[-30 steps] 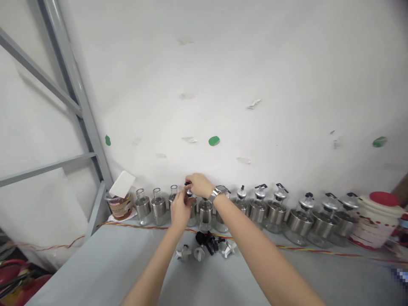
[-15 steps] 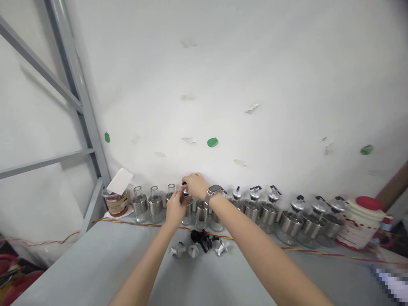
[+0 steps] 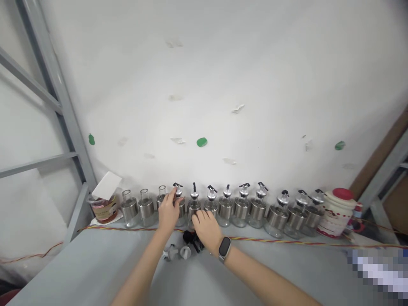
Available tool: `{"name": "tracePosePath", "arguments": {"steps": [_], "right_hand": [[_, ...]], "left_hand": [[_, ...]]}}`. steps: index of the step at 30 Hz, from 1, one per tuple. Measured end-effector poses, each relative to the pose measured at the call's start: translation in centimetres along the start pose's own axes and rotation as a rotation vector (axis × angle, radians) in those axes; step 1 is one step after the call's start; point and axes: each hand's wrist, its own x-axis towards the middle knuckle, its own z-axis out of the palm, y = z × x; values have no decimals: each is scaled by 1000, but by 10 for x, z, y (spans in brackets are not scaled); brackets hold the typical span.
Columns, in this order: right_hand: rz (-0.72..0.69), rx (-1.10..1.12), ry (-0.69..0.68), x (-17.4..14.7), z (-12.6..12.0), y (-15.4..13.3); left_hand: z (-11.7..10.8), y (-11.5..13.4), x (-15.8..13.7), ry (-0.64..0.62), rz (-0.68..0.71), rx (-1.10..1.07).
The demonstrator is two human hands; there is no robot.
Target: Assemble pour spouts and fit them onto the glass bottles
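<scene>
Glass oil bottles with steel sleeves stand in a row along the wall. My left hand [image 3: 168, 210] is curled round the neck of one bottle [image 3: 181, 212], just below its silver pour spout [image 3: 177, 190] with a black flip lid. My right hand [image 3: 208, 229] is low in front of the row, fingers bent down over loose black pourer parts [image 3: 190, 238]; its fingertips are hidden. Two loose silver-and-white spouts, one of them here [image 3: 185, 252], lie left of it on the grey table. Left of my left hand, several bottles, such as this open bottle [image 3: 145, 208], have bare necks.
Bottles with spouts, such as this one [image 3: 257, 208], continue to the right, ending beside a white jar with a red lid [image 3: 338, 212]. A labelled tub [image 3: 103, 210] stands at the left end. A twisted red-yellow wire [image 3: 270, 240] crosses the grey table [image 3: 255, 272].
My right hand has come off the spout on the bottle and dropped toward me to the loose black parts. My left hand stays at that bottle. The view has shifted rightward.
</scene>
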Motion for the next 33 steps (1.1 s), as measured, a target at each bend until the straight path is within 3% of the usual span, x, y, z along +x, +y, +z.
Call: {"name": "tracePosePath", "arguments": {"steps": [6, 12, 18, 27, 30, 33], "right_hand": [[51, -4, -12, 18, 6, 5], [21, 38, -7, -11, -6, 9], [203, 15, -53, -36, -4, 35], [282, 47, -88, -22, 9, 38], [341, 100, -56, -29, 3, 38], [498, 147, -8, -46, -1, 44]], "left_hand": [[1, -2, 0, 6, 24, -6], [1, -4, -4, -33, 69, -39], [-1, -2, -15, -91, 91, -69], [4, 5, -17, -29, 134, -10], [-6, 13, -24, -64, 337, 70], [-12, 21, -27, -245, 667, 178]]}}
